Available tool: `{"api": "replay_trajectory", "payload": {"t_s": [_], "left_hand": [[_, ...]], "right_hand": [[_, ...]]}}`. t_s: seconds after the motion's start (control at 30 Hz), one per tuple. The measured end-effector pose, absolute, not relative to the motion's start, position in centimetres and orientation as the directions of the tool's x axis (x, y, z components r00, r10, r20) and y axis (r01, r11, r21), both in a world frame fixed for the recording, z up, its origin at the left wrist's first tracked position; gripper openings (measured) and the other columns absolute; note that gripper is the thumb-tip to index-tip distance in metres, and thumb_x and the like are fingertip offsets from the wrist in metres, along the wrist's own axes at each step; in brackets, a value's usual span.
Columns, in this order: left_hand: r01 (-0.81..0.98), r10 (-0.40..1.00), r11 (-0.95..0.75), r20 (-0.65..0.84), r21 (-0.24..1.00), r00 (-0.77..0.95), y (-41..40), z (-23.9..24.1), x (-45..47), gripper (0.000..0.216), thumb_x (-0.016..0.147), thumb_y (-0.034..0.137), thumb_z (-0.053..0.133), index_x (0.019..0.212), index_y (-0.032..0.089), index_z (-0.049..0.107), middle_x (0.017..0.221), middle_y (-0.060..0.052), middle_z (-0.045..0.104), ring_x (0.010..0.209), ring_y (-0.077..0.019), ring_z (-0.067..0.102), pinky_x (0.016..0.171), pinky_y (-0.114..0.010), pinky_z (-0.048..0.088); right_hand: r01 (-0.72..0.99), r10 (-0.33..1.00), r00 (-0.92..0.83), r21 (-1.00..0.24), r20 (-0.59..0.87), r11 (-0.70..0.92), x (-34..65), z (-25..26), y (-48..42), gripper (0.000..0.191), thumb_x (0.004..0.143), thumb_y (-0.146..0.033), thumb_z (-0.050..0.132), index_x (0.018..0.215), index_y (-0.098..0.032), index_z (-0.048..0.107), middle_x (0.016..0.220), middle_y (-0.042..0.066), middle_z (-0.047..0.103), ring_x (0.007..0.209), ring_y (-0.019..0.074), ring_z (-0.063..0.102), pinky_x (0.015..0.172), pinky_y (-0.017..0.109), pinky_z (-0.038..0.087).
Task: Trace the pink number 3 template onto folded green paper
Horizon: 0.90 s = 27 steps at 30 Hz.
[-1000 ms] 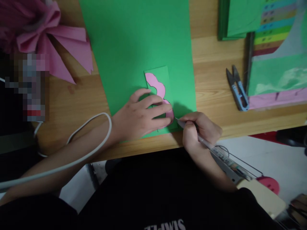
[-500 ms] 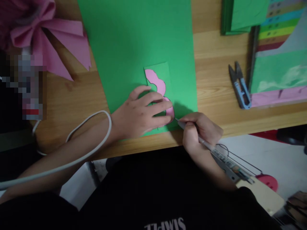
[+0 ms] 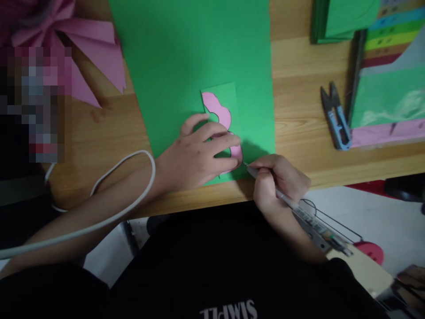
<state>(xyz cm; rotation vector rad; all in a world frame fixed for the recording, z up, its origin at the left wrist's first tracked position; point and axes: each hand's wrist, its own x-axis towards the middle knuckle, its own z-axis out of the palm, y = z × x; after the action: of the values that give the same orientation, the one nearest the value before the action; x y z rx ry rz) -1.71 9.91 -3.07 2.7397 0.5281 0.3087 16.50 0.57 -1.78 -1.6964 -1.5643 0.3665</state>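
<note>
A wavy pink paper cutout (image 3: 222, 114) with a dark outline lies on a small green paper piece (image 3: 233, 99), which rests on a large green sheet (image 3: 186, 48). My left hand (image 3: 199, 150) lies over the cutout with its fingers spread, pressing on it and covering its middle. In my right hand (image 3: 280, 181) a pen (image 3: 299, 210) is pinched near its tip. The tip touches or almost touches the green paper just right of the cutout's lower curve. The cutout's lower left part is hidden under my fingers.
Blue-handled thread snips (image 3: 339, 130) lie to the right, beside a plastic-wrapped pack of coloured paper (image 3: 388, 95). Green paper pieces (image 3: 352, 20) are stacked at the top right. A pink paper bow (image 3: 96, 48) sits at upper left. Over my left forearm loops a white cable (image 3: 153, 173).
The view has shifted slightly, so the things on the table appear a little higher and further right. Both hands keep nearly the same place on the paper.
</note>
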Motion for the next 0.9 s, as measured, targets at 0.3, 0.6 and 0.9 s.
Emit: {"api": "replay_trajectory", "payload": {"t_s": [0.3, 0.6, 0.9], "left_hand": [[0.38, 0.462, -0.819, 0.103, 0.431, 0.881, 9.62, -2.72, -1.0, 0.033, 0.102, 0.032, 0.037, 0.093, 0.028, 0.069, 0.124, 0.006, 0.063, 0.121, -0.0237, 0.051, 0.112, -0.054, 0.03], [0.4, 0.464, -0.802, 0.041, 0.443, 0.885, 9.72, -2.47, -0.88, 0.032, 0.101, 0.032, 0.037, 0.095, 0.028, 0.068, 0.126, 0.006, 0.062, 0.124, -0.0228, 0.049, 0.117, -0.054, 0.025], [0.403, 0.47, -0.786, 0.029, 0.469, 0.882, 9.59, -2.56, -0.85, 0.032, 0.101, 0.029, 0.034, 0.097, 0.026, 0.066, 0.127, 0.005, 0.061, 0.129, -0.0246, 0.046, 0.118, -0.055, 0.02]], "right_hand": [[0.718, 0.936, 0.208, -0.695, 0.285, 0.052, 16.51, -1.85, 0.47, 0.02, 0.074, -0.008, 0.048, 0.07, -0.02, 0.063, 0.061, -0.003, 0.065, 0.052, 0.0115, 0.06, 0.049, 0.025, 0.047], [0.725, 0.948, 0.165, -0.685, 0.273, 0.071, 16.63, -1.7, 0.31, 0.02, 0.074, -0.007, 0.048, 0.071, -0.02, 0.063, 0.062, -0.004, 0.064, 0.054, 0.0098, 0.06, 0.051, 0.023, 0.049], [0.74, 0.954, 0.143, -0.669, 0.264, 0.075, 16.5, -1.31, 0.26, 0.02, 0.076, -0.008, 0.048, 0.07, -0.022, 0.061, 0.06, -0.003, 0.065, 0.053, 0.0123, 0.061, 0.051, 0.025, 0.05]]}}
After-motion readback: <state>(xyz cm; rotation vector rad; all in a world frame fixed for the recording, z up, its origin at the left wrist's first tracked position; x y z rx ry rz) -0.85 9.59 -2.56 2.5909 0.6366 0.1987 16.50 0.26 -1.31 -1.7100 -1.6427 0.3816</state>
